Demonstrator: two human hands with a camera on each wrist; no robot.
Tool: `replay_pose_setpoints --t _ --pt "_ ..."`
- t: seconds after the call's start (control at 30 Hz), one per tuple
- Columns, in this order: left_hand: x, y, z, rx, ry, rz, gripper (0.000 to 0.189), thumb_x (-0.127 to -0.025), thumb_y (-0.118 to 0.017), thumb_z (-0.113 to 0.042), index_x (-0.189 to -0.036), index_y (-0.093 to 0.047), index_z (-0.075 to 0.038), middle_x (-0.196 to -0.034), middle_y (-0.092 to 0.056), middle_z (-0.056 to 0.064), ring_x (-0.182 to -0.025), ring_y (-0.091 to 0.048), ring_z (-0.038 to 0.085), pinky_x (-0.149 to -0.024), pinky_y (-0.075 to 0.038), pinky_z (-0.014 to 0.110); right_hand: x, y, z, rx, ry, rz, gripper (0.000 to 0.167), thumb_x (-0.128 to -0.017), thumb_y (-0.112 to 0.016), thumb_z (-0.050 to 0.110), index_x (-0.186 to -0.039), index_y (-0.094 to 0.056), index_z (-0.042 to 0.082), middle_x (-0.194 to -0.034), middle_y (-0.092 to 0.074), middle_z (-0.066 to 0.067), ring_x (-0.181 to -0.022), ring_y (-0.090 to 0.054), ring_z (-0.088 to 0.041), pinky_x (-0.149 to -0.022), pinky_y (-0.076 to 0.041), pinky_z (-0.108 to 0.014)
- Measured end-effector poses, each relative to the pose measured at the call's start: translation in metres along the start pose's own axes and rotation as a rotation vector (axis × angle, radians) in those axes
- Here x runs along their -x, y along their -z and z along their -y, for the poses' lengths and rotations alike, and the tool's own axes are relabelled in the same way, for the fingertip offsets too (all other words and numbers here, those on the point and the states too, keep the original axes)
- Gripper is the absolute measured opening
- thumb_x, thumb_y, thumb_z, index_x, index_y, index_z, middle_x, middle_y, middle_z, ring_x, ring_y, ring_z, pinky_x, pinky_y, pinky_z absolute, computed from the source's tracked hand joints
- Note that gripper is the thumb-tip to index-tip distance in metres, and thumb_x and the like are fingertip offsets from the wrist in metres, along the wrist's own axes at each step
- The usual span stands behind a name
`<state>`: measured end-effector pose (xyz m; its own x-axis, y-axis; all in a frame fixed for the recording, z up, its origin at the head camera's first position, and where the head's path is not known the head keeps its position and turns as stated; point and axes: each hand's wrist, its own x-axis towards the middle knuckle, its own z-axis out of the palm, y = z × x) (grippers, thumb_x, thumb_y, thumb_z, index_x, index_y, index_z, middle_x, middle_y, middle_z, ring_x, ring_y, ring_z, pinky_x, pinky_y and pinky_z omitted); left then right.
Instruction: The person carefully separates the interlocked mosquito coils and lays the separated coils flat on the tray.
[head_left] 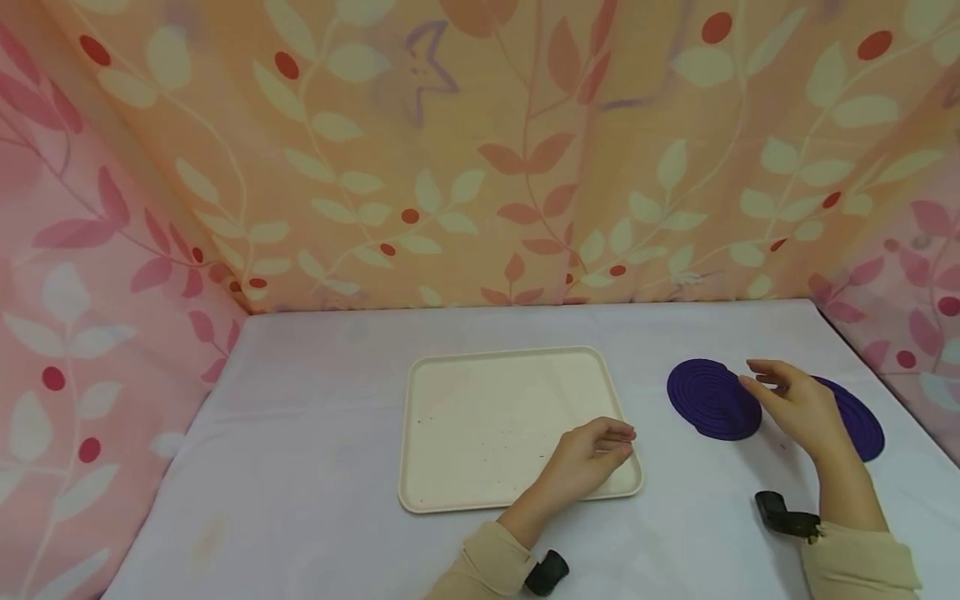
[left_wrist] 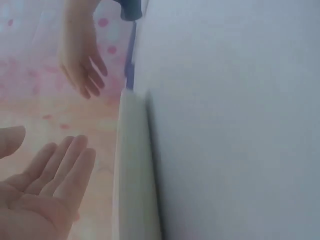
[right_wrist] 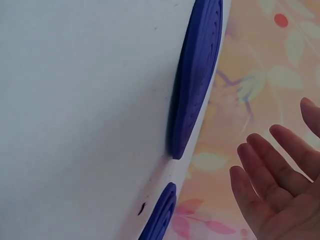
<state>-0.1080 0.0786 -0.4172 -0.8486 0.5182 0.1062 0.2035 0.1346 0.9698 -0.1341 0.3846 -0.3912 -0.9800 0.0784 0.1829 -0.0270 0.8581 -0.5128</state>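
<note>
Two flat purple coiled discs lie on the white cloth at the right: a left disc (head_left: 712, 400) and a right disc (head_left: 862, 421), partly hidden behind my right arm. My right hand (head_left: 802, 408) hovers over them with relaxed fingers and holds nothing; the right wrist view shows its open palm beside the left disc (right_wrist: 197, 75). A cream rectangular tray (head_left: 487, 433) lies at the middle. Above its front right corner is my left hand (head_left: 585, 458), empty, its fingers extended in the left wrist view, near the tray's edge (left_wrist: 132, 165).
Small dark specks dot the tray. A white cloth (head_left: 300, 458) covers the table. Curtains with a leaf pattern (head_left: 375, 167) stand along the back and both sides. Each wrist carries a black camera mount (head_left: 783, 517).
</note>
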Motion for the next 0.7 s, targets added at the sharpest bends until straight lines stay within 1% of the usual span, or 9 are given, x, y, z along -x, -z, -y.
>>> replay_pose_setpoints --t 0.1,0.2,0.3,0.33,0.43,0.47,0.57,0.63,0.7 --pt "-0.011 -0.016 0.000 0.058 0.049 -0.030 0.020 -0.092 -0.058 -0.005 -0.111 -0.063 0.001 -0.106 -0.068 0.010 -0.094 -0.065 0.009 -0.078 -0.048 0.013 0.002 0.000 -0.005 -0.005 -0.018 -0.002 0.045 -0.094 -0.056 0.028 -0.122 -0.054 -0.008 -0.109 -0.058 -0.034 -0.097 -0.054 -0.049 -0.076 -0.041 -0.057" --pt "-0.022 -0.032 0.000 0.172 0.099 -0.082 0.019 -0.090 -0.055 0.001 -0.107 -0.063 0.006 -0.101 -0.069 0.014 -0.092 -0.067 0.016 -0.077 -0.049 0.014 0.005 0.000 -0.010 -0.019 -0.037 -0.001 0.046 -0.095 -0.055 0.029 -0.123 -0.053 -0.008 -0.110 -0.059 -0.033 -0.099 -0.053 -0.047 -0.079 -0.039 -0.059" --pt "-0.032 -0.049 0.001 0.364 0.177 -0.136 0.022 -0.087 -0.051 0.008 -0.106 -0.060 0.013 -0.101 -0.068 0.020 -0.094 -0.066 0.025 -0.080 -0.052 0.021 0.008 0.001 -0.016 -0.051 -0.054 0.011 0.047 -0.095 -0.055 0.030 -0.124 -0.053 -0.006 -0.112 -0.058 -0.033 -0.095 -0.057 -0.029 -0.081 -0.038 -0.060" --pt "-0.035 -0.055 0.001 0.441 0.213 -0.157 0.023 -0.086 -0.051 0.009 -0.107 -0.059 0.014 -0.102 -0.067 0.021 -0.097 -0.065 0.027 -0.083 -0.052 0.024 0.009 0.001 -0.018 -0.068 -0.061 0.021 0.047 -0.095 -0.055 0.031 -0.125 -0.053 -0.006 -0.114 -0.057 -0.033 -0.093 -0.056 -0.018 -0.081 -0.038 -0.059" --pt "-0.044 -0.069 0.000 0.631 0.306 -0.226 0.027 -0.085 -0.049 0.010 -0.110 -0.056 0.015 -0.108 -0.064 0.022 -0.103 -0.061 0.030 -0.089 -0.051 0.034 0.012 0.003 -0.025 -0.117 -0.079 0.059 0.049 -0.095 -0.055 0.031 -0.127 -0.052 -0.005 -0.116 -0.059 -0.028 -0.088 -0.042 0.011 -0.081 -0.043 -0.037" --pt "-0.046 -0.074 0.000 0.670 0.330 -0.256 0.027 -0.086 -0.049 0.010 -0.112 -0.056 0.015 -0.109 -0.064 0.022 -0.104 -0.061 0.030 -0.090 -0.050 0.036 0.012 0.003 -0.027 -0.140 -0.083 0.072 0.049 -0.095 -0.056 0.031 -0.127 -0.052 -0.006 -0.116 -0.060 -0.023 -0.088 -0.040 0.015 -0.079 -0.044 -0.028" --pt "-0.055 -0.083 0.000 0.751 0.357 -0.332 0.030 -0.085 -0.048 0.012 -0.114 -0.054 0.013 -0.114 -0.061 0.021 -0.109 -0.057 0.032 -0.095 -0.047 0.041 0.012 0.002 -0.033 -0.198 -0.088 0.097 0.050 -0.095 -0.056 0.029 -0.128 -0.050 -0.008 -0.113 -0.060 -0.005 -0.087 -0.036 0.021 -0.066 -0.038 -0.008" --pt "-0.060 -0.088 0.000 0.794 0.353 -0.381 0.035 -0.082 -0.046 0.015 -0.116 -0.053 0.013 -0.116 -0.060 0.022 -0.112 -0.055 0.034 -0.097 -0.045 0.043 0.011 0.001 -0.035 -0.234 -0.092 0.111 0.051 -0.095 -0.056 0.028 -0.128 -0.049 -0.010 -0.110 -0.057 0.007 -0.088 -0.038 0.021 -0.067 -0.039 -0.005" --pt "-0.065 -0.093 0.002 0.830 0.339 -0.418 0.041 -0.078 -0.042 0.018 -0.117 -0.052 0.013 -0.118 -0.058 0.022 -0.115 -0.053 0.035 -0.099 -0.043 0.046 0.010 0.000 -0.036 -0.261 -0.103 0.129 0.053 -0.096 -0.055 0.029 -0.129 -0.047 -0.011 -0.108 -0.054 0.013 -0.088 -0.038 0.020 -0.067 -0.039 -0.005"
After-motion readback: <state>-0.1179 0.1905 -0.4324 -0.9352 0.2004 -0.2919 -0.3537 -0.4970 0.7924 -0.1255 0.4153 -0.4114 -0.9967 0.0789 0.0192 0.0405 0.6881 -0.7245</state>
